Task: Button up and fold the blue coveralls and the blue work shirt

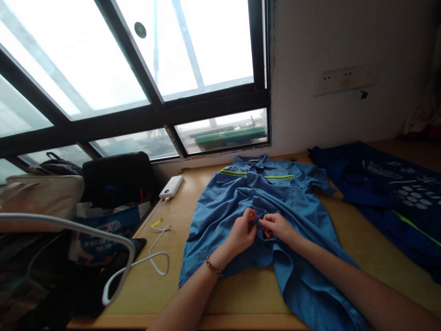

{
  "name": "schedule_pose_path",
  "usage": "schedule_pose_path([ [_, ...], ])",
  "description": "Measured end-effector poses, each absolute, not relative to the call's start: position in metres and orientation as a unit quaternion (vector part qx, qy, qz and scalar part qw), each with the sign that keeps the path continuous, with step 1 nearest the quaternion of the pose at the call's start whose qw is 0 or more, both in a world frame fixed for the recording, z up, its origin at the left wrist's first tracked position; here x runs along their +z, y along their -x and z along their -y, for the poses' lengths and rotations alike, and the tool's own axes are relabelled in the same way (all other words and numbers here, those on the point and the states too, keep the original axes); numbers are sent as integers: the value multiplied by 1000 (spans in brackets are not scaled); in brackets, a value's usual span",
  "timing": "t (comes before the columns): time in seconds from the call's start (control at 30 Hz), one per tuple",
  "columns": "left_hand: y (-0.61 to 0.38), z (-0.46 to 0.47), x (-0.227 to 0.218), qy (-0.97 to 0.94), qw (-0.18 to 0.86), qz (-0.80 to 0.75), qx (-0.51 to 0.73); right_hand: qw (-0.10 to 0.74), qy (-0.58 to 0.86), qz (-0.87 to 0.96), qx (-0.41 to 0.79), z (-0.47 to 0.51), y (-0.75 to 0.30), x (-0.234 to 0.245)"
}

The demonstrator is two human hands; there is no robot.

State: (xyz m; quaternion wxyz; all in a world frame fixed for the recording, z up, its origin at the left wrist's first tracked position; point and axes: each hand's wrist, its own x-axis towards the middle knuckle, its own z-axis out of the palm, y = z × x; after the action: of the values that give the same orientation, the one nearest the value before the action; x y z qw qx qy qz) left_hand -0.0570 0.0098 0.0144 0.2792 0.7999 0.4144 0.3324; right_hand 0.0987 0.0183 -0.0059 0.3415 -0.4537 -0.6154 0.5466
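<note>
A light-blue work shirt (pixel 220 234) with a yellow-green stripe across its chest lies front up, its collar toward the wall. My left hand (pixel 244 227) pinches the shirt's front edge low on the button line. Close beside it, my right hand (pixel 277 227) is also closed on the front edge. Between the fingertips the cloth is bunched; whether a button is there I cannot make out. Above my hands a button (pixel 252 192) shows on the front. The lower right part of the shirt drapes toward the near table edge, under my right forearm.
A dark-blue garment (pixel 375 184) with white print lies to the right on the wooden table (pixel 138 294). At left are a white power bank (pixel 171 187) with a white cable (pixel 161 239), a blue bag (pixel 106 230) and a black chair back (pixel 117 177). Windows stand behind.
</note>
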Motion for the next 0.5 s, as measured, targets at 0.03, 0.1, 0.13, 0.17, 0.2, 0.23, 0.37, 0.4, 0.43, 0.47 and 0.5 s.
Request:
schedule_pose_path([
  [0.03, 58, -11, 15, -812, 261, -421, 308, 332, 467, 654, 494, -16, -98, -4],
  [0.1, 62, -11, 19, -836, 231, -431, 250, 299, 494, 734, 359, -6, -97, 3],
  [0.13, 66, -9, 22, -846, 215, -433, 223, 276, 505, 766, 286, 1, -97, 8],
  [0.17, 70, -6, 26, -857, 199, -431, 201, 251, 513, 791, 217, 10, -96, 14],
  [0.2, 75, -1, 30, -867, 180, -427, 181, 229, 519, 808, 157, 21, -97, 20],
  [0.23, 81, 5, 33, -878, 161, -422, 160, 209, 522, 820, 109, 33, -98, 24],
  [0.37, 115, 45, 31, -894, 94, -435, 60, 159, 530, 833, 13, 88, -119, 21],
  [0.4, 124, 55, 26, -890, 75, -448, 46, 159, 537, 828, -3, 101, -129, 14],
  [0.43, 135, 65, 20, -886, 55, -459, 40, 165, 547, 820, -19, 113, -140, 6],
  [0.47, 146, 74, 13, -882, 35, -468, 39, 174, 559, 810, -33, 125, -151, -3],
  [0.5, 158, 82, 7, -879, 13, -475, 42, 183, 569, 801, -42, 135, -164, -12],
])
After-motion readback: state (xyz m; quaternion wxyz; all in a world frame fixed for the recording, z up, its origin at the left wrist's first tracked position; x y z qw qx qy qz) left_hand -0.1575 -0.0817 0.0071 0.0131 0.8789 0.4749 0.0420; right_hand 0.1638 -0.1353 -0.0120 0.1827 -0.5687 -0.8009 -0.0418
